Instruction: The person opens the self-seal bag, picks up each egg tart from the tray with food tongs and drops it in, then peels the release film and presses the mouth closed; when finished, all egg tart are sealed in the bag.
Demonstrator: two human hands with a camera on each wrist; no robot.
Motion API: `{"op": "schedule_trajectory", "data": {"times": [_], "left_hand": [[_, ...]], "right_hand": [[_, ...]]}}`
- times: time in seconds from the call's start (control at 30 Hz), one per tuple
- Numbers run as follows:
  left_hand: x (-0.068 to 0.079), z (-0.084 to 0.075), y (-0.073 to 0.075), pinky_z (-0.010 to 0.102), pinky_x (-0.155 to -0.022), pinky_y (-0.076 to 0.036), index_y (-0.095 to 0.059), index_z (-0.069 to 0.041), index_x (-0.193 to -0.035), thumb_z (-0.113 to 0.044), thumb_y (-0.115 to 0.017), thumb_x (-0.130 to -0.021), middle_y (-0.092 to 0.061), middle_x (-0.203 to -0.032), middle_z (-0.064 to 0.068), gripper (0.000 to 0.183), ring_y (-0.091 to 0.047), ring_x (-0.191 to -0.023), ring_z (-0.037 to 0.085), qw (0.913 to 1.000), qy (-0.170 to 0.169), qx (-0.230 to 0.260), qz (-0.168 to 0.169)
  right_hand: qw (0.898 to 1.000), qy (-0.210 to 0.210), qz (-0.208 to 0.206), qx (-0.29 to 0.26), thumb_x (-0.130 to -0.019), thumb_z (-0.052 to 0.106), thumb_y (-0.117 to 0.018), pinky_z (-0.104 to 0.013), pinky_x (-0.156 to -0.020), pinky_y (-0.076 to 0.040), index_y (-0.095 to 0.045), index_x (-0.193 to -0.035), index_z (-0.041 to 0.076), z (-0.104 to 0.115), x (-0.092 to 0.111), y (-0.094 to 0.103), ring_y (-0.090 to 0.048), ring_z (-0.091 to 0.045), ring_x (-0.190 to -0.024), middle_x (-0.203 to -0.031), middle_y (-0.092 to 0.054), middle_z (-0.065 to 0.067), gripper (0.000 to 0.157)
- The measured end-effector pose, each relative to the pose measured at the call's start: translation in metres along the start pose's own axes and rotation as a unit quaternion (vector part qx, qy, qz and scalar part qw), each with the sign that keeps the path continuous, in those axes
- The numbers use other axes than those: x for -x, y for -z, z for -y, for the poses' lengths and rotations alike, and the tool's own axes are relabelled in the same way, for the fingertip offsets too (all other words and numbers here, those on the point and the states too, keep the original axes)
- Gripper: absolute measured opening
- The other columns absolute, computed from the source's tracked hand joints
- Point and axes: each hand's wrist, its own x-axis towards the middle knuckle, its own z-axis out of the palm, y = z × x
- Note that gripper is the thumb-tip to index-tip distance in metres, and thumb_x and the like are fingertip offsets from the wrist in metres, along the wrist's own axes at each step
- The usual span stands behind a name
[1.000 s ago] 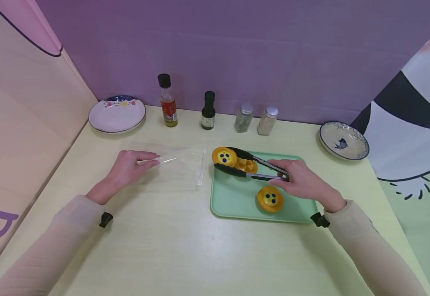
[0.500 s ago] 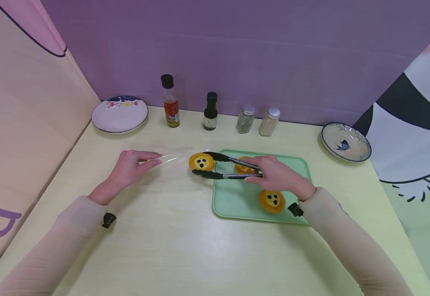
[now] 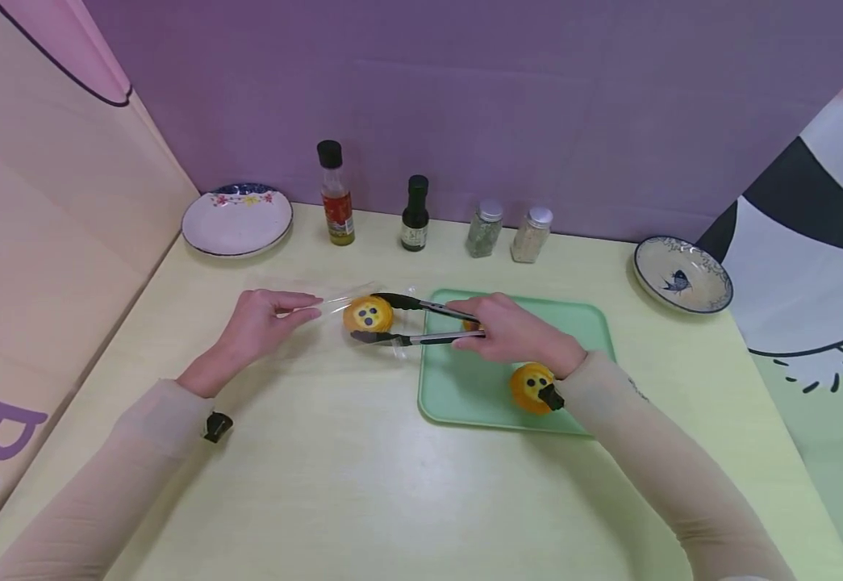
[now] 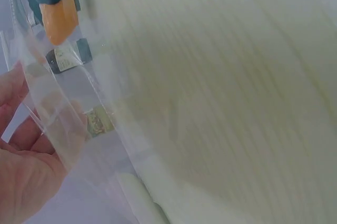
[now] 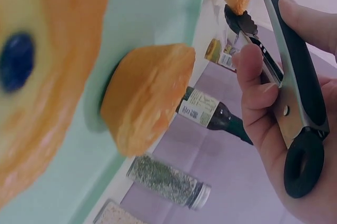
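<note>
Two hands are working over the table (image 3: pixel 363 484), and we are looking down at them. Our left hand (image 3: pixel 257 327) is pinching the edge of a clear bag (image 3: pixel 337 303); we are guessing this is lifting the top layer to make room. Our right hand (image 3: pixel 511 327) is gripping tongs (image 3: pixel 443 336), and their tips are standing about one tart apart, with a held tart (image 3: pixel 368 315) between them. The tips are hugging its two sides, maybe so nothing is squashing its dotted top. That tart is showing at the bag's mouth, near our left hand; we are not able to tell how deep it is sitting. On the green tray (image 3: pixel 465 403), a far tart (image 5: pixel 145 100) is partly hiding behind our right hand in the head view, and a near tart (image 3: pixel 526 387) is peeking out past the wrist camera (image 3: pixel 551 397). The tray is lying just beside the bag, perhaps making the trip short. Two bottles (image 3: pixel 415 218) and two jars (image 3: pixel 484 232) are standing at the back, maybe so our sleeves are not bumping them.
</note>
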Motion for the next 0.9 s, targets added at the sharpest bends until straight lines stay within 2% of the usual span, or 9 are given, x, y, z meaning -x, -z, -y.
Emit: {"op": "schedule_trajectory", "data": {"times": [0.13,0.23,0.37,0.47,0.57,0.67,0.8,0.9], "left_hand": [[0.0,-0.001,0.0,0.041,-0.078,-0.056,-0.074,-0.013,-0.105,-0.021,-0.073,-0.082,-0.071,-0.105,0.007,0.024,-0.067,-0.098,0.024,1.0,0.0,0.001,0.0],[0.0,-0.003,0.0,0.042,-0.078,-0.056,-0.073,-0.012,-0.105,-0.021,-0.073,-0.082,-0.07,-0.106,0.008,0.025,-0.067,-0.098,0.025,1.0,-0.007,0.003,0.001],[-0.001,-0.006,0.001,0.042,-0.076,-0.056,-0.073,-0.012,-0.106,-0.021,-0.073,-0.082,-0.07,-0.106,0.008,0.025,-0.067,-0.099,0.025,0.9999,-0.012,0.008,0.002],[-0.001,-0.007,0.002,0.041,-0.075,-0.057,-0.073,-0.012,-0.105,-0.02,-0.073,-0.082,-0.07,-0.106,0.008,0.025,-0.067,-0.099,0.025,0.9999,-0.012,0.009,0.005],[-0.002,-0.008,0.002,0.039,-0.074,-0.056,-0.073,-0.012,-0.105,-0.019,-0.073,-0.082,-0.07,-0.106,0.007,0.024,-0.067,-0.099,0.024,0.9999,-0.014,0.006,0.008],[-0.002,-0.008,0.002,0.033,-0.071,-0.056,-0.074,-0.012,-0.104,-0.018,-0.073,-0.082,-0.07,-0.106,0.007,0.023,-0.067,-0.098,0.023,0.9999,-0.013,0.002,0.006],[-0.002,-0.008,0.002,0.019,-0.067,-0.052,-0.074,-0.012,-0.103,-0.018,-0.074,-0.081,-0.07,-0.107,0.007,0.024,-0.067,-0.098,0.022,1.0,-0.006,0.005,0.006],[-0.003,-0.008,0.002,0.014,-0.062,-0.049,-0.074,-0.012,-0.103,-0.018,-0.075,-0.08,-0.07,-0.106,0.007,0.024,-0.067,-0.098,0.022,0.9999,-0.014,0.009,0.003]], "right_hand": [[1.0,0.007,0.009,-0.003,-0.088,0.03,-0.066,-0.023,-0.057,-0.042,-0.052,-0.132,0.004,0.004,-0.01,-0.004,-0.043,-0.006,-0.053,-0.094,-0.065,-0.005,0.054],[1.0,0.014,0.009,-0.002,-0.088,0.03,-0.066,-0.025,-0.056,-0.04,-0.051,-0.133,0.004,0.008,-0.016,-0.006,-0.039,-0.007,-0.049,-0.098,-0.065,-0.006,0.054],[1.0,0.022,0.005,0.001,-0.088,0.03,-0.066,-0.026,-0.067,-0.047,-0.051,-0.133,0.004,0.01,-0.023,-0.008,-0.048,-0.005,-0.055,-0.121,-0.062,-0.009,0.055],[1.0,0.025,0.008,-0.001,-0.088,0.03,-0.066,-0.026,-0.074,-0.048,-0.05,-0.134,0.004,0.011,-0.029,-0.01,-0.05,-0.005,-0.059,-0.123,-0.061,-0.009,0.055],[1.0,0.027,0.011,-0.004,-0.088,0.03,-0.065,-0.028,-0.076,-0.047,-0.05,-0.134,0.005,0.013,-0.037,-0.012,-0.048,-0.009,-0.057,-0.123,-0.062,-0.008,0.055],[1.0,0.023,0.017,0.001,-0.088,0.032,-0.065,-0.026,-0.082,-0.048,-0.05,-0.135,0.006,0.015,-0.044,-0.014,-0.055,-0.008,-0.067,-0.127,-0.06,-0.005,0.056],[0.999,0.013,0.032,-0.004,-0.088,0.034,-0.064,-0.025,-0.082,-0.048,-0.049,-0.136,0.009,0.018,-0.053,-0.016,-0.054,-0.008,-0.069,-0.111,-0.066,-0.001,0.057],[0.999,0.011,0.039,-0.008,-0.088,0.035,-0.064,-0.025,-0.074,-0.046,-0.048,-0.137,0.01,0.018,-0.059,-0.017,-0.047,-0.008,-0.058,-0.092,-0.065,0.002,0.057]]}}
